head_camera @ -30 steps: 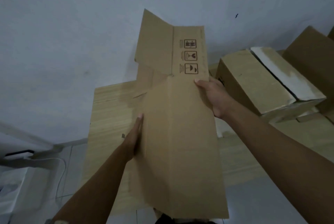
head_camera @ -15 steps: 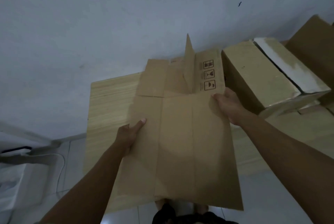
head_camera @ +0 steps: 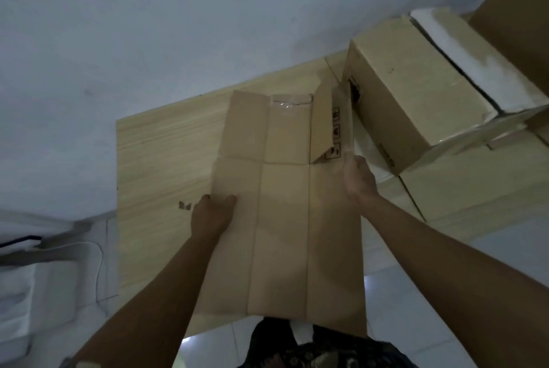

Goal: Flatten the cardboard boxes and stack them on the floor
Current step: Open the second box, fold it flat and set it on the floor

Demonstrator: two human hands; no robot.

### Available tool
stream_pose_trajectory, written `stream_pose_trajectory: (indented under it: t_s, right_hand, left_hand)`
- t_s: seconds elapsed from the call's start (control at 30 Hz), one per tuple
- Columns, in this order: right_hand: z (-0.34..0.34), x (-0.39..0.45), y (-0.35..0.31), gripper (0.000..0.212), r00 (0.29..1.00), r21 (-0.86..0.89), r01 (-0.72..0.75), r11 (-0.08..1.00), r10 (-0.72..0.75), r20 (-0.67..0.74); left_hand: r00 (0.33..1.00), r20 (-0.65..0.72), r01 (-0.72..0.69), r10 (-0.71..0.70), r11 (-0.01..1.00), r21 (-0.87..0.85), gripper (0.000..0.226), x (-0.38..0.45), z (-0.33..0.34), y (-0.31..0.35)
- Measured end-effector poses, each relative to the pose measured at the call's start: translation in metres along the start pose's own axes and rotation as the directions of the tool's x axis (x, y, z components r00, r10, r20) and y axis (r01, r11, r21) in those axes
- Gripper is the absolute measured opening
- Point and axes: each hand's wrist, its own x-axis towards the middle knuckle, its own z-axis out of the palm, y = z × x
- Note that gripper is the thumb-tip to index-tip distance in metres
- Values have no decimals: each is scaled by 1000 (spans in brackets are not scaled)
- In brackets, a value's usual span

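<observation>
A flattened brown cardboard box [head_camera: 282, 219] lies low over a pale wood-grain board [head_camera: 160, 159] on the floor in front of me. My left hand [head_camera: 212, 213] grips its left edge and my right hand [head_camera: 358, 180] grips its right edge. One far flap [head_camera: 322, 126] still stands up, with printed handling symbols beside it. To the right sits an assembled cardboard box [head_camera: 416, 94] with a white strip on top.
Another cardboard box [head_camera: 517, 13] leans at the far right. Flat cardboard [head_camera: 460, 192] lies under the assembled box. A white wall [head_camera: 178, 25] runs behind. White items and a cable [head_camera: 89, 248] sit at the left on the tiled floor [head_camera: 416, 308].
The box has been lowered from an upright tilt to nearly flat over the board. Its far flaps folded down, and both hands moved down with it.
</observation>
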Motion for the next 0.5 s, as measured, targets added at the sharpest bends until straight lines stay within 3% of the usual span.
stream_pose_trajectory:
  t_s: [0.1, 0.17, 0.23, 0.4, 0.5]
  right_hand:
    - [10, 2, -5, 105, 995, -42, -36, 998, 31, -93]
    - [18, 8, -9, 114, 987, -83, -84, 993, 71, -146]
    - [22, 13, -13, 105, 976, -96, -130, 987, 110, -190]
    - [28, 28, -6, 53, 955, -167, -173, 971, 124, -268]
    - [31, 30, 1, 49, 954, -246, -130, 961, 54, -295]
  left_hand:
    - [1000, -13, -23, 24, 999, 32, 83, 19, 4, 17]
    - [999, -12, -42, 42, 999, 32, 89, 35, 7, 29]
    - [1000, -14, -15, 15, 999, 34, 93, 49, 9, 42]
    - [993, -44, 103, -106, 992, -70, 111, 82, 8, 68]
    - [998, -33, 48, -49, 999, -19, 106, 94, 3, 65]
